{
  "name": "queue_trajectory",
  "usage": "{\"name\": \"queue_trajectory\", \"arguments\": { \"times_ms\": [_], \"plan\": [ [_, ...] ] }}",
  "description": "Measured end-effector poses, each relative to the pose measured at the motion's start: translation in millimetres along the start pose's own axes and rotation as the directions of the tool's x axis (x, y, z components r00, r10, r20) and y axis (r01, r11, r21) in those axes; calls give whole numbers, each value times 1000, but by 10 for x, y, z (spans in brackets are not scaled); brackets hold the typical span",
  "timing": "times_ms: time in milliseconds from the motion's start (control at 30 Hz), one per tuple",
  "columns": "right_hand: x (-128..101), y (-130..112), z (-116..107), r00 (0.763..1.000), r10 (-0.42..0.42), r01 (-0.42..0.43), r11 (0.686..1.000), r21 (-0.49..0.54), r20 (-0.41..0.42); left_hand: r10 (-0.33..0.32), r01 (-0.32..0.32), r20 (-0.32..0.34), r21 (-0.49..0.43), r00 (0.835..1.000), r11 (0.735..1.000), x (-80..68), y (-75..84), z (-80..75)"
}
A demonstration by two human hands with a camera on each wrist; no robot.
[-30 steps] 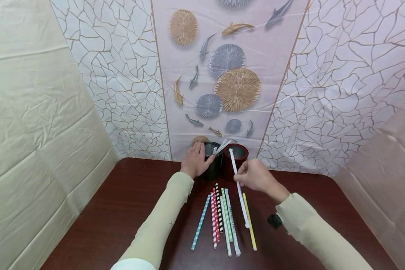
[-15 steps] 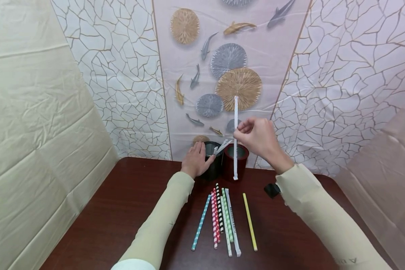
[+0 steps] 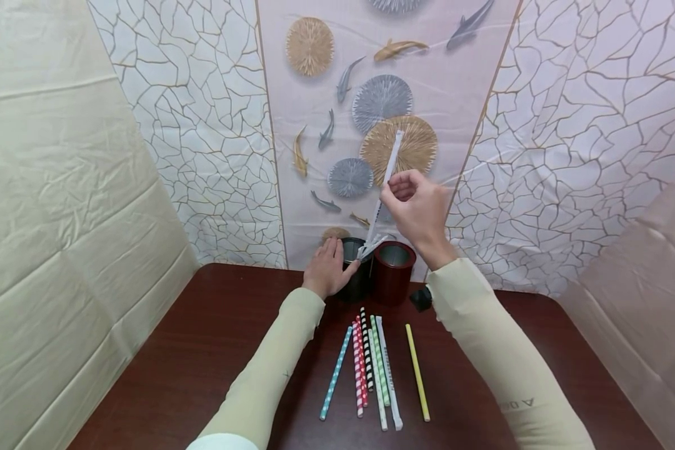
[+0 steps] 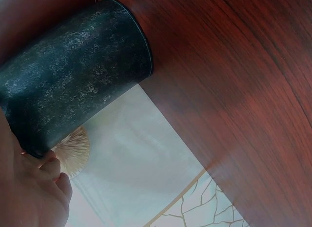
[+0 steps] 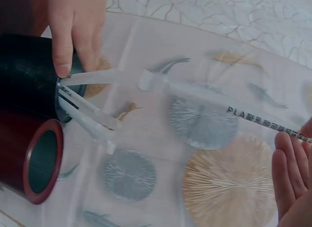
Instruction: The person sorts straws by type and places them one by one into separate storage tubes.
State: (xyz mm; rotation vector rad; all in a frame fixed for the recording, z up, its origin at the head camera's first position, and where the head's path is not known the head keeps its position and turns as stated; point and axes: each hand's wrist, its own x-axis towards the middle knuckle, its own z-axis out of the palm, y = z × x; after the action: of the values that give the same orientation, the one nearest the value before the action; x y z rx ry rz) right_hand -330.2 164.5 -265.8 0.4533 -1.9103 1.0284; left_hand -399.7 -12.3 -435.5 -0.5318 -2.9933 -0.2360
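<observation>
Wrapped straw [image 3: 387,172] pinched by right hand [image 3: 419,209], tip hidden at black cup [image 3: 353,275]

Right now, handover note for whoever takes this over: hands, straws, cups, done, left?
Left hand: grips the black cup, steadying it on the table.
Right hand: pinches a wrapped white straw, tilted, lower end at the black cup's mouth.
Done: a few wrapped white straws already stick out of the black cup. The red cup beside it looks empty.
Left: seat the held straw; seven straws lie on the table, including a yellow one set apart.
</observation>
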Motion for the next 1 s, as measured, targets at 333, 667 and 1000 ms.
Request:
{"name": "queue_trajectory", "arguments": {
  "times_ms": [333, 667, 1000],
  "plan": [
    [-138, 311, 365, 995, 71, -69, 997, 38, -64, -9, 9, -6, 10, 1000, 1000, -1, -14, -5],
    [-378, 549, 569, 993, 115, -115, 993, 0, -35, -6, 6, 2, 24, 1000, 1000, 5, 34, 23],
    [-437, 669, 410, 981, 184, -180, 981, -78, 58, -16, 16, 12, 19, 1000, 1000, 10, -5, 3]
  ]
}}
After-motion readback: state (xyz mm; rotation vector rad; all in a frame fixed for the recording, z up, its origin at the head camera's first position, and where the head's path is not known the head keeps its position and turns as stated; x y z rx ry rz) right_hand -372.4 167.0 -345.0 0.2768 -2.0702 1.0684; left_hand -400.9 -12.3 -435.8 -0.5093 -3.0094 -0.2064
